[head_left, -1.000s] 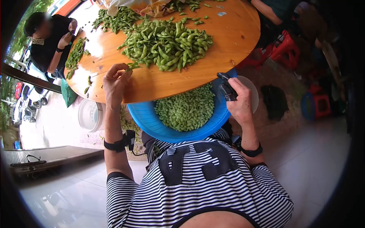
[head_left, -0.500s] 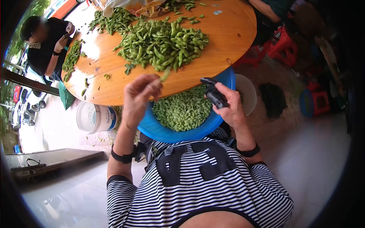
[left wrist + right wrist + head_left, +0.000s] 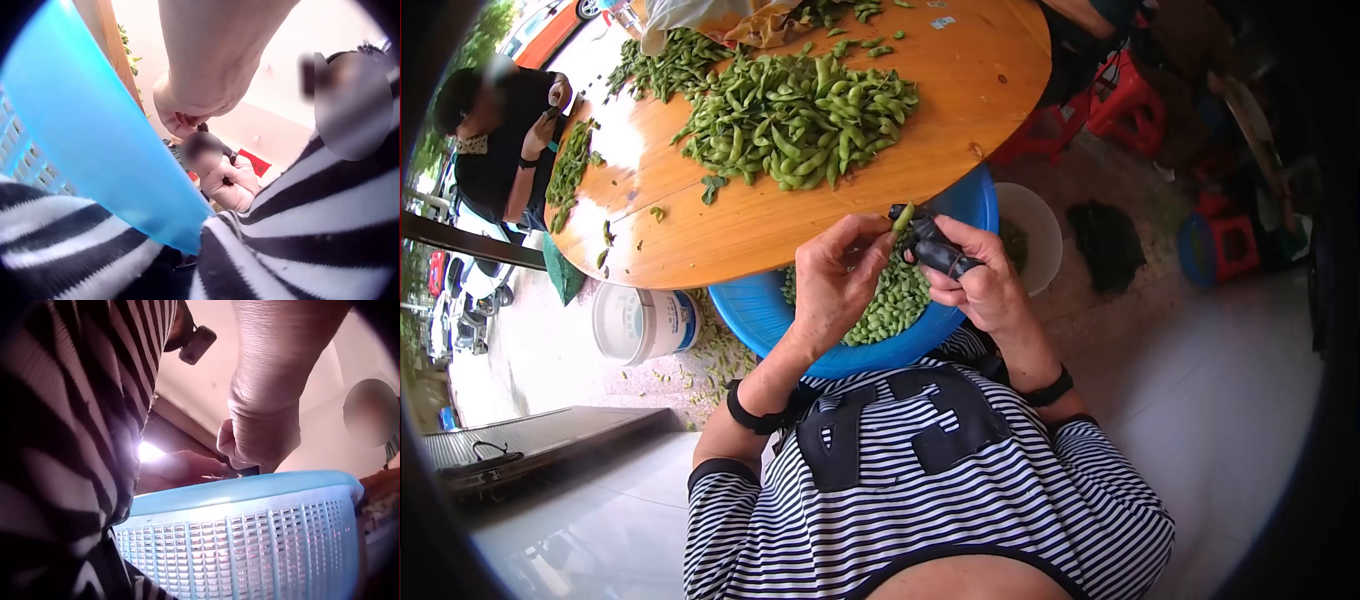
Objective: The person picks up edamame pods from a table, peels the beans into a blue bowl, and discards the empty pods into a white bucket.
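Over the blue basket (image 3: 740,320) my two hands meet in front of my chest. My left hand (image 3: 835,275) pinches a green soybean pod (image 3: 905,215) between thumb and fingertips. Black covers (image 3: 940,258) wrap the thumb and forefinger of my right hand (image 3: 990,285), whose covered tips close on the same pod. Shelled green beans (image 3: 890,310) fill the basket below. In the left wrist view the forearm and basket wall (image 3: 100,137) hide most of the pod. The right wrist view shows my right hand (image 3: 259,437) above the basket rim (image 3: 250,487).
A large pile of soybean pods (image 3: 795,125) lies on the round wooden table (image 3: 960,120). White buckets (image 3: 635,325) stand on the floor either side of the basket. Another person (image 3: 500,140) sits at the table's left. Red stools (image 3: 1128,105) stand at the right.
My left hand has moved right from the tabletop with the pod. My right hand has come left and down to meet it over the basket. The view has shifted slightly.
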